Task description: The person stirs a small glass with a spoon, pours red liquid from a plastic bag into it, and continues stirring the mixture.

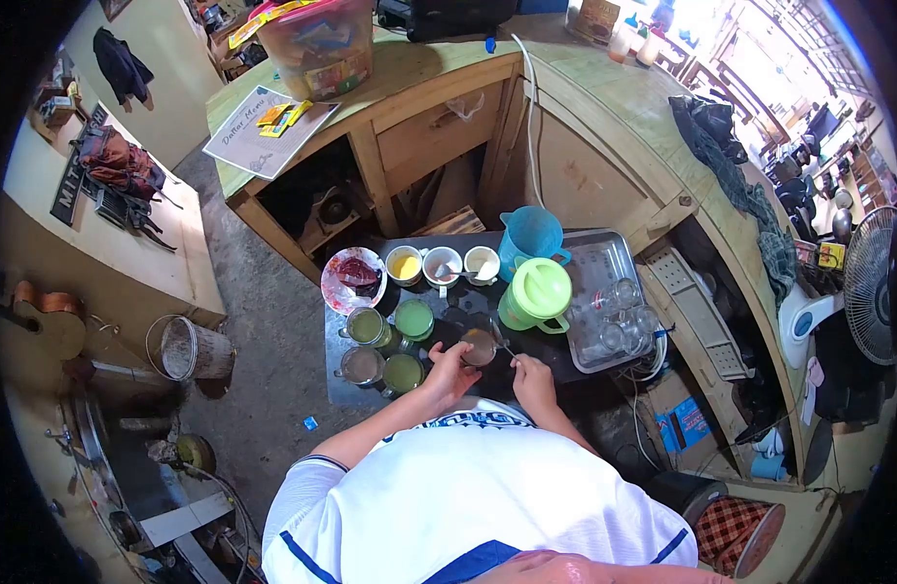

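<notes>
My left hand (450, 372) is closed around the side of a glass of brownish drink (479, 348). In my right hand (533, 380) is a metal spoon (503, 339), slanting at the glass's right rim; whether its tip is inside the drink I cannot tell. To the left stand more filled glasses: green drinks (413, 318) and a brown one (360, 366). Behind them are a plate (330, 292) with a dark red packet, a cup of yellow powder (405, 265), a cup with a spoon (442, 268) and a cup of pale powder (482, 265).
A lidded green pitcher (536, 292) and a blue pitcher (532, 237) stand behind my right hand. A metal tray (594, 255) at the right holds several upturned-looking clear glasses (624, 316). The wooden counter (439, 73) curves around the dark low table (337, 384). A bucket (191, 348) stands on the floor.
</notes>
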Demonstrator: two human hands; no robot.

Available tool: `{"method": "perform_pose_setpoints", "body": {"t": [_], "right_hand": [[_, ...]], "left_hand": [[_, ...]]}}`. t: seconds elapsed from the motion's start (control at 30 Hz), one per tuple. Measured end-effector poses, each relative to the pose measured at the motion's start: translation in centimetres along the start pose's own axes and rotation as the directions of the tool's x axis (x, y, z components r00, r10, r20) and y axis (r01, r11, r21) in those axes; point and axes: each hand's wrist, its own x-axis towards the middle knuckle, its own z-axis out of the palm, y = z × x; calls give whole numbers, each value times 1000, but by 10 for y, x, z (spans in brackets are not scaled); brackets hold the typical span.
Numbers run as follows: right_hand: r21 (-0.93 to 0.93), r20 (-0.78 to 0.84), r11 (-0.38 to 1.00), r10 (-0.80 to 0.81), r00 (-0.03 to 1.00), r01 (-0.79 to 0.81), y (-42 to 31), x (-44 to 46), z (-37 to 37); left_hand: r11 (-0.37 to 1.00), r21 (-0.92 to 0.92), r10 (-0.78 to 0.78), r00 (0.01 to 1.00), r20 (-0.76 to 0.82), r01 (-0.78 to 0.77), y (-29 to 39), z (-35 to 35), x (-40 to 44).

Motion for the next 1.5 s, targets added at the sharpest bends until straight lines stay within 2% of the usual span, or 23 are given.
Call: {"method": "perform_pose_setpoints", "body": {"t": [0.1, 0.17, 0.27, 0.4, 0.47, 0.63, 0.7, 0.77, 0.83, 0.87, 0.93, 1.0, 1.07, 1.13, 1.23, 1.27, 1.33, 1.37, 1.4, 1.47, 1.5], "right_hand": [[38, 39, 999, 12, 999, -13, 9, -21, -8], [50, 29, 999, 18, 999, -19, 11, -20, -5], [68, -11, 997, 19, 1000, -18, 11, -7, 7], [45, -36, 999, 16, 999, -14, 11, -11, 6], [44, -31, 999, 11, 999, -10, 16, -23, 2], [-14, -62, 1000, 23, 998, -24, -6, -5, -2], [-156, -89, 987, -49, 995, 34, -21, 13, -3], [-222, -100, 973, -80, 992, 57, -28, 30, 4], [-349, -110, 931, -157, 981, 110, -38, 38, 9], [-348, -110, 930, -161, 981, 114, -42, 37, 6], [-395, 51, 886, -245, 968, 245, -53, 32, 1], [-401, 62, 882, -244, 968, 248, -48, 35, -2], [-376, -58, 913, -192, 980, 157, -39, 45, -2], [-372, -84, 917, -184, 979, 141, -42, 50, 0], [-334, 82, 911, -229, 970, 243, -53, 38, -1], [-334, 83, 911, -228, 970, 243, -57, 30, -7], [-340, 223, 927, -85, 971, 159, -57, 17, -23], [-352, 211, 925, -67, 975, 140, -49, 14, -30], [-363, 180, 931, 21, 983, 47, -48, 13, -39], [-408, 99, 911, 108, 989, -58, -37, 11, -50], [-393, 74, 917, 103, 992, -66, -31, 12, -52]], "left_hand": [[1000, -22, -11, 1000, 11, 11, -3, -5, 4], [996, -32, -73, 989, 131, 78, -8, -23, 25], [987, 54, -157, 982, 107, 152, -9, -13, 20], [983, 77, -173, 984, 36, 170, -2, 3, 6], [1000, 29, -8, 1000, -5, 8, -6, -8, 19], [1000, -29, -1, 1000, 26, 2, -11, -9, 19], [1000, -23, 11, 999, 48, -10, -10, -6, 17], [999, -12, 31, 999, -22, -31, -6, 1, 11], [999, -32, 30, 1000, 1, -30, -10, -7, 19], [998, -53, 34, 999, 20, -33, -11, -12, 23], [998, -50, 39, 999, 36, -37, -8, -13, 21], [998, -48, 40, 998, 51, -38, -5, -14, 19], [996, -80, 23, 999, -28, -25, -5, -12, 18], [996, -85, 22, 999, -27, -24, -4, -9, 15], [996, -92, 18, 1000, -3, -18, -1, -10, 15], [996, -93, 11, 1000, 24, -8, -1, -12, 15], [995, -99, 10, 1000, -14, -11, 0, -8, 10], [994, -104, 10, 999, -51, -15, 2, -6, 9], [994, -104, 10, 999, -49, -15, 2, -9, 11], [999, -19, 27, 999, -20, -27, 1, -18, 17], [999, -20, 25, 1000, -19, -26, 0, -17, 17]]}}
